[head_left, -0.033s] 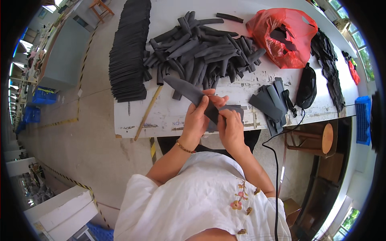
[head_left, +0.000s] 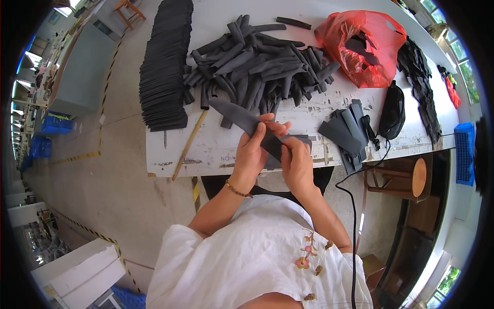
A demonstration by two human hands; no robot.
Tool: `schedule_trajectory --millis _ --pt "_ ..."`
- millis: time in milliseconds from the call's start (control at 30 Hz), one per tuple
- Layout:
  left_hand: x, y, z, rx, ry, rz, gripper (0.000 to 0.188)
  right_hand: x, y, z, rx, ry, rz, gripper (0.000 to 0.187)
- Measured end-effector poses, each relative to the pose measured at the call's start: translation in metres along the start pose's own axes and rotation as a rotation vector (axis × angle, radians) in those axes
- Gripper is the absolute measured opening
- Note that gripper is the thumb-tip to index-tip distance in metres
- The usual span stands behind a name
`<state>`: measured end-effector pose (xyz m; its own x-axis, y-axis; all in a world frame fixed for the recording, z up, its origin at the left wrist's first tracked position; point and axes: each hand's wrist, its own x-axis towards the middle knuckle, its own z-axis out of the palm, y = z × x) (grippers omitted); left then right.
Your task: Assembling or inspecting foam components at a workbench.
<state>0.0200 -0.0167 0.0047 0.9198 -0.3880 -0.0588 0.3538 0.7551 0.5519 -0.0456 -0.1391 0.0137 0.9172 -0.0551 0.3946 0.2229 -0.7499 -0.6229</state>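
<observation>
A dark grey fabric strip [head_left: 234, 114] slants between my hands, its far end pointing up and left toward the pile. My left hand [head_left: 252, 149] is closed around the strip's middle, thumb on top. The near end is pinched in my right hand [head_left: 297, 164], whose curled fingers partly cover it. Just beyond lies a heap of rolled dark grey fabric pieces [head_left: 267, 64]. Several flat grey pieces [head_left: 301, 139] rest on the table behind my right hand.
A long stack of dark strips [head_left: 163, 77] runs along the table's left side, beside a wooden stick [head_left: 190, 144]. At the right are loose flat pieces [head_left: 342, 131], a red plastic bag [head_left: 360, 67], a black pouch [head_left: 392, 110] and a hanging black cable [head_left: 354, 206]. A wooden stool [head_left: 418, 177] stands below.
My right hand has shifted very slightly, with its fingers a little lower on the strip's near end. Everything else looks the same.
</observation>
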Motion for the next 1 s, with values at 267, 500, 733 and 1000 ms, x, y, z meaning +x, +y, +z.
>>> schedule_trajectory --millis 267,500,733,1000 --pt "0.007 0.015 0.008 -0.009 -0.013 0.066 0.034 -0.006 0.000 -0.009 -0.085 -0.068 -0.075 0.040" --pt "0.011 0.011 -0.001 -0.009 -0.062 -0.058 0.027 0.004 -0.002 -0.020 -0.034 -0.123 -0.174 0.033" --pt "0.000 0.001 0.007 0.013 0.005 -0.040 0.026 0.028 -0.014 -0.008 -0.026 -0.119 -0.326 0.041" --pt "0.005 0.003 0.010 -0.128 0.042 0.006 0.027 0.025 0.001 -0.015 0.031 -0.153 -0.233 0.029"
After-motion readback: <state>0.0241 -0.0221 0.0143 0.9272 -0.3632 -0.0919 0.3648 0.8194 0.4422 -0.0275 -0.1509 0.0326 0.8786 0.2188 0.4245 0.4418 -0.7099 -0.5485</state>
